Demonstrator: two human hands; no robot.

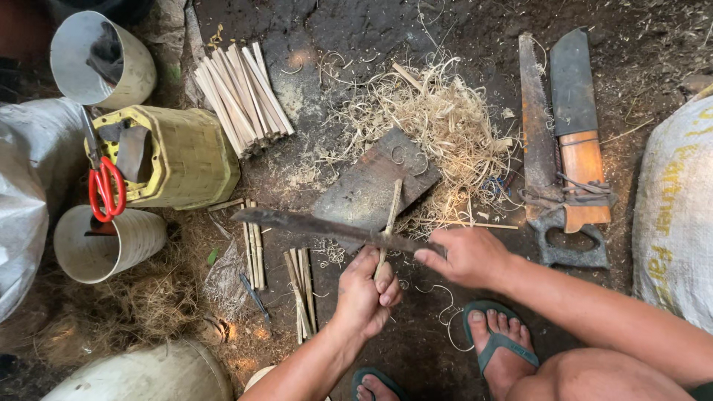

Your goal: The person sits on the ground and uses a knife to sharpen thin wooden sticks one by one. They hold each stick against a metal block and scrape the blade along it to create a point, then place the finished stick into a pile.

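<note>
My left hand (365, 293) grips a thin bamboo stick (389, 215) that stands tilted with its far end on a dark wooden block (368, 186). My right hand (464, 255) holds the handle of a long dark blade (312, 223), which lies across the stick and points left. Pale curled shavings (438, 122) are heaped beyond the block.
A bundle of split sticks (241, 96) lies at the back left; short sticks (301, 286) lie near my left hand. A saw (538, 148) and cleaver (575, 126) rest at right beside a white sack (676, 215). A yellow woven basket (182, 156), red scissors (105, 189) and pale tubes (104, 241) stand at left.
</note>
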